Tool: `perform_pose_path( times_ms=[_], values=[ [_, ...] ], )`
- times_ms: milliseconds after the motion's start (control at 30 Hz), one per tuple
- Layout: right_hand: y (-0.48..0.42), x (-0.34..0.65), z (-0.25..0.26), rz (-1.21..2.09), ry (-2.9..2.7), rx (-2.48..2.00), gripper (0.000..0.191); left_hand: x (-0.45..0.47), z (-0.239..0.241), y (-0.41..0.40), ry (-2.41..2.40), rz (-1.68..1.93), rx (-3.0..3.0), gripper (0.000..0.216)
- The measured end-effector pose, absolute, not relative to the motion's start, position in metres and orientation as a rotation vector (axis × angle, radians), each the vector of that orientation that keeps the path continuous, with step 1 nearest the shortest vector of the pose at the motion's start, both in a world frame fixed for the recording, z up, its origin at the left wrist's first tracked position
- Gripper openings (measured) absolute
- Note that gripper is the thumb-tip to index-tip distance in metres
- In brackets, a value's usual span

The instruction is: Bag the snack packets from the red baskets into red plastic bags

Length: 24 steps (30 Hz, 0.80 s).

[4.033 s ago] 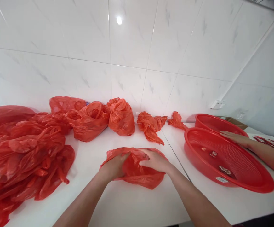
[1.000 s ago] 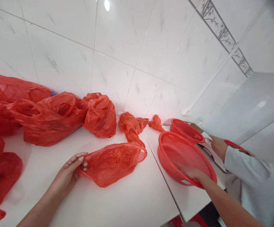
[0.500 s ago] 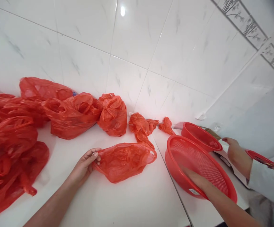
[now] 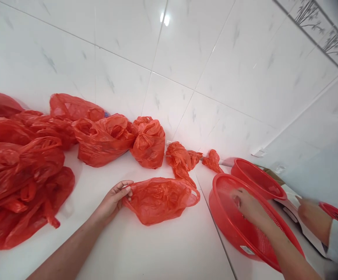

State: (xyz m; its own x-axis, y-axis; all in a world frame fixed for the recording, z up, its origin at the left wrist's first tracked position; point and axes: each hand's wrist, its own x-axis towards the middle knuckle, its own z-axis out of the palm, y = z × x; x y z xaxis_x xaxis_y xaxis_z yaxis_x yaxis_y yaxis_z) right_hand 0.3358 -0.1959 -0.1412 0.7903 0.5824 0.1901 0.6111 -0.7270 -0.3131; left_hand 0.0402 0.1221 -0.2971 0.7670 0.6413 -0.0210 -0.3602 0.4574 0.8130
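Note:
My left hand (image 4: 119,200) pinches the left edge of a thin red plastic bag (image 4: 160,200), which lies on the white tabletop with its mouth partly spread. The bag's loop handle points right, toward the colander. My right hand (image 4: 246,204) is inside the near red colander (image 4: 225,221), raised above its bottom. Its fingers are curled round something small and dark reddish, too blurred to make out. The colander has a perforated wall and a white label on its outside.
Several filled or crumpled red bags (image 4: 105,146) line the tiled wall, with a large heap (image 4: 26,175) at left. Behind the near colander stands another red basin (image 4: 256,177). At right, a co-worker's forearm (image 4: 314,219) reaches in beside another red container (image 4: 336,213).
My right hand has lifted from deep in the colander, with its fingers now showing. My left hand keeps its pinch on the bag. The whole view has shifted slightly.

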Motion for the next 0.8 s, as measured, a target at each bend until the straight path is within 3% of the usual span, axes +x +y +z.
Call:
perform_pose_path(
  times_ms=[167,467,600,800],
  values=[
    [-0.147,0.281,-0.128,-0.349,-1.483,-2.34,0.016,0.041,-0.294,0.121,0.336,0.641,0.895,0.031],
    [-0.041,0.221,-0.175,0.071,-1.8,-2.035,0.026,0.04,-0.296,0.121,0.33,0.647,0.9,0.033],
    [-0.039,0.218,-0.174,0.292,-1.82,-2.078,0.055,0.039,-0.296,0.12,0.314,0.644,0.914,0.033],
    [-0.108,0.268,-0.133,-0.066,-1.335,-2.199,0.036,0.041,-0.295,0.121,0.331,0.652,0.904,0.032]
  ],
)
